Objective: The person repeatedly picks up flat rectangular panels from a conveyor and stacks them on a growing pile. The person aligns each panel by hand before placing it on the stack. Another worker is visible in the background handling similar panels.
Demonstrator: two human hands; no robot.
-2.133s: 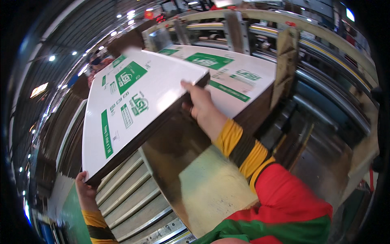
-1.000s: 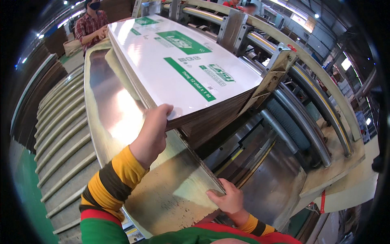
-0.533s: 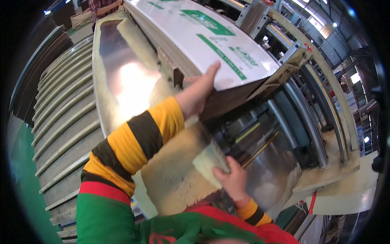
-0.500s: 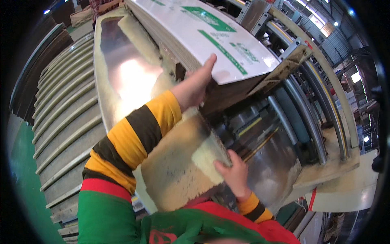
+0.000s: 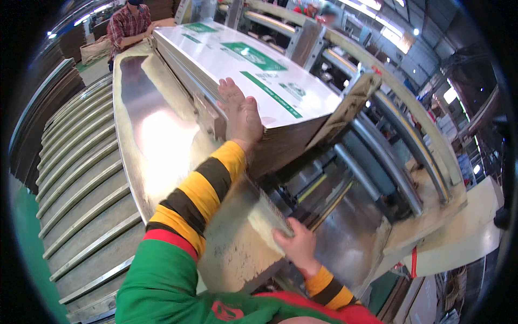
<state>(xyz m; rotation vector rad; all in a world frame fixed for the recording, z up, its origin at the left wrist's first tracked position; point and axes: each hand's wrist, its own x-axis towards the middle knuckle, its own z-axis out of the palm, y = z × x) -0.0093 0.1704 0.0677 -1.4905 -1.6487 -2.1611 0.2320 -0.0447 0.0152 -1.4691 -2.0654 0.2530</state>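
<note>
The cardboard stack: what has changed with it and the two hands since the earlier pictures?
The left hand left the stack's lower corner, reached across and now presses flat on the near edge of the stack of printed sheets. The right hand came off the stack and now grips the corner of the metal table. The person in the checked shirt remains at the far end.

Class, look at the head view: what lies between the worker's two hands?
In the head view, the left hand rests on the stack of printed cardboard sheets; the right hand grips the metal plate's edge. Between them lie the stack's brown side and that plate's corner.
</note>
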